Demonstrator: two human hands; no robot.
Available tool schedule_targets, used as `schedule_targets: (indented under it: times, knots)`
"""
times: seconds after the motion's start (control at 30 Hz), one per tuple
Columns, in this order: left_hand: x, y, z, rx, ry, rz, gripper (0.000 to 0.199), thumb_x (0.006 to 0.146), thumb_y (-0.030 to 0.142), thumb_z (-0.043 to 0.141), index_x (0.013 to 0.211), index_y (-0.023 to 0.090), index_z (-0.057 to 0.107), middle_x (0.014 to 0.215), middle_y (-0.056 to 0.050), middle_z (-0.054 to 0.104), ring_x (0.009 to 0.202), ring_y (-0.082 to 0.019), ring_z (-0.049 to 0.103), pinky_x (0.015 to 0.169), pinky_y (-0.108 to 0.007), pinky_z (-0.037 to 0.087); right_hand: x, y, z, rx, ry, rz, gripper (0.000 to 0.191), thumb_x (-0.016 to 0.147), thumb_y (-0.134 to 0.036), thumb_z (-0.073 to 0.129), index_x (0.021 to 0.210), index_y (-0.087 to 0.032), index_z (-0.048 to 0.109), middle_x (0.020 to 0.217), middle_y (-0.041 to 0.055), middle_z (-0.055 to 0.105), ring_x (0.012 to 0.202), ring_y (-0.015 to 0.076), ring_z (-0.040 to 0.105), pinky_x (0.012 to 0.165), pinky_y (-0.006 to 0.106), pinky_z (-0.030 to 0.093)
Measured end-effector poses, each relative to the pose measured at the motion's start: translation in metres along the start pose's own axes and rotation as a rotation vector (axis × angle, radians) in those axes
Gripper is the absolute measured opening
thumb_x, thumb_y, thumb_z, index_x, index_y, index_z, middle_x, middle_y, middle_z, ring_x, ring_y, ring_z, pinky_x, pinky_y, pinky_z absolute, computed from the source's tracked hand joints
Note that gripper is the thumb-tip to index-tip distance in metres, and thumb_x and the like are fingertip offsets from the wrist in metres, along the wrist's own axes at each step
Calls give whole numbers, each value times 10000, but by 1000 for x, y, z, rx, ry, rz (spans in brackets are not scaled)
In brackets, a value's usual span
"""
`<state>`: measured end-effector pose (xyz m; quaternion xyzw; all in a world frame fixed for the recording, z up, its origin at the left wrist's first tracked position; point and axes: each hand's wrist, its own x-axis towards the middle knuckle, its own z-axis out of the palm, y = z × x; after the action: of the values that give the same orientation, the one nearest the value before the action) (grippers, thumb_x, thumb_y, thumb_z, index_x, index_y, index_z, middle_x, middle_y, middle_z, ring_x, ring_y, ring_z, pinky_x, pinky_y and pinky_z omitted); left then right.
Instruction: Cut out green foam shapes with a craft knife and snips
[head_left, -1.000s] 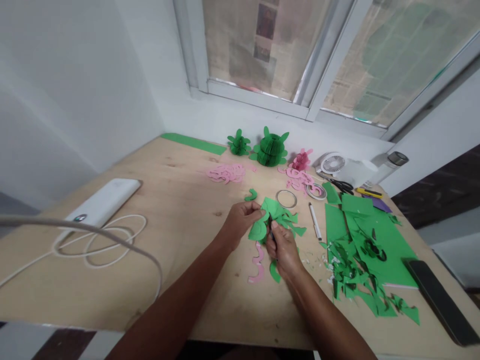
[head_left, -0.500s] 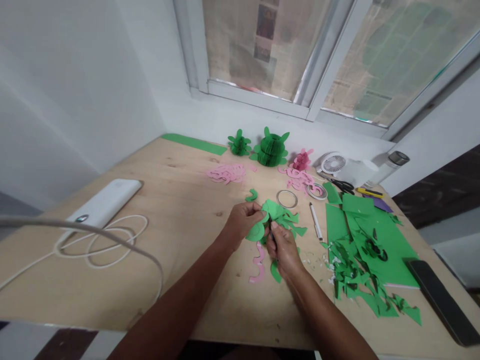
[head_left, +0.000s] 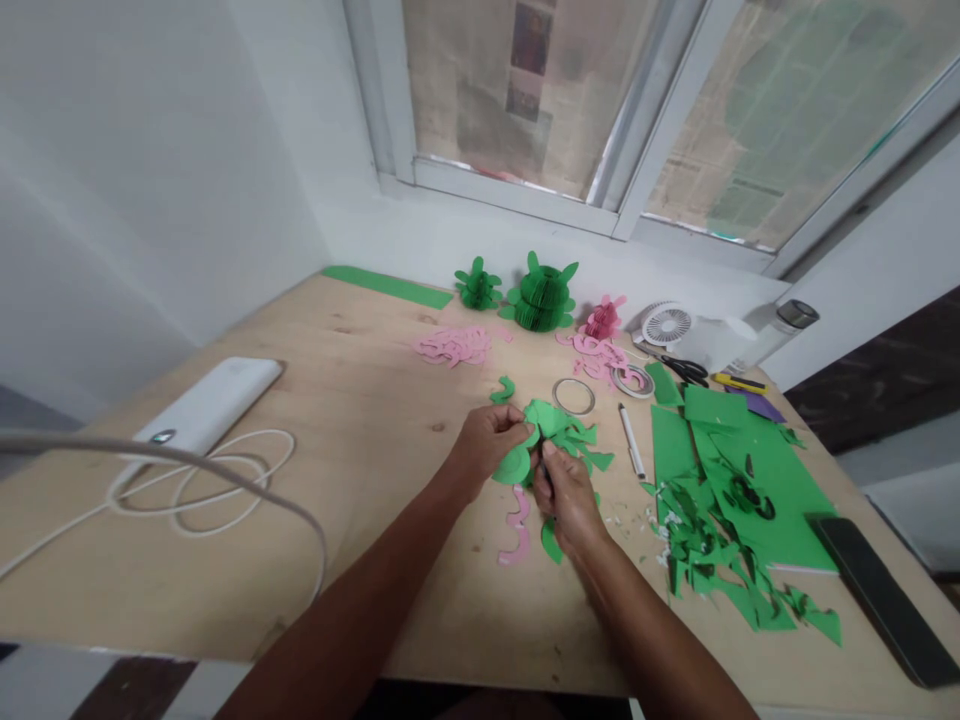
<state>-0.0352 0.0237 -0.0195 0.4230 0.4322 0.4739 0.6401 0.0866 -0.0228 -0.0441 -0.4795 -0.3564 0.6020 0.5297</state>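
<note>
My left hand (head_left: 491, 440) pinches a light green paper piece (head_left: 514, 464) with rounded lobes, close above the table. In my right hand (head_left: 568, 490) is a dark-handled pair of scissors (head_left: 547, 474), mostly hidden by the fingers, with its tip against the green paper between the hands. Green paper scraps (head_left: 585, 440) lie just beyond the right hand. Under the hands rests a wavy pink paper strip (head_left: 516, 542), beside a curved green offcut (head_left: 551, 541). A small green curl (head_left: 503, 390) sits beyond the left hand.
Green and pink folded paper figures (head_left: 543, 299) stand by the wall. On the right are a white marker (head_left: 631, 442), tape rolls (head_left: 574, 397), green sheets (head_left: 795, 490) with scraps and small scissors, and a black phone (head_left: 885, 600). A white power bank (head_left: 217, 405) with a looped cable lies left.
Both hands stay almost in the same place, with only a slight shift of the right fingers on the scissors. The view has moved very slightly.
</note>
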Motion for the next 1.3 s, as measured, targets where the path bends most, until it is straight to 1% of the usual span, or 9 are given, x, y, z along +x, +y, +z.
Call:
schedule_targets:
  times: [0.17,0.53,0.87,1.0,1.1,1.3]
  knots:
    - [-3,3,1,-11,-1,-4,229,599,320,722,586,162,556,497,40,569,441,-83,487,466,-208,390,0,1,0,0,11,-14,506,700,-656,677,646,-165,567,372,-107,349,324,34,193,345,202,102]
    - [-7,6,3,-19,-25,-1,221,621,325,715,588,170,561,511,28,611,458,-104,530,494,-226,417,1,1,0,-9,19,-20,507,700,-659,676,647,-167,570,373,-103,354,327,39,195,343,207,106]
    - [-5,3,3,-21,-15,-15,240,606,334,738,593,165,569,537,29,599,484,-105,527,513,-233,421,1,2,-1,-26,45,-53,513,717,-660,662,602,-178,529,372,-100,347,332,40,191,348,210,100]
    - [-6,5,3,1,-24,-4,238,613,342,731,596,162,577,547,26,600,497,-109,528,524,-237,419,3,3,-2,-39,42,-83,506,730,-650,658,596,-180,530,365,-99,345,333,45,201,350,212,109]
    - [-5,6,2,10,-21,32,221,621,341,722,617,160,595,558,19,602,528,-122,545,549,-247,427,3,3,-2,-55,48,-76,507,731,-658,649,603,-179,541,367,-95,351,335,49,208,350,214,113]
    - [-5,7,3,10,8,76,208,638,334,694,604,162,583,532,36,552,511,-101,487,530,-231,391,3,4,-2,-90,27,-73,544,728,-667,644,522,-204,444,367,-91,319,342,53,209,354,223,120]
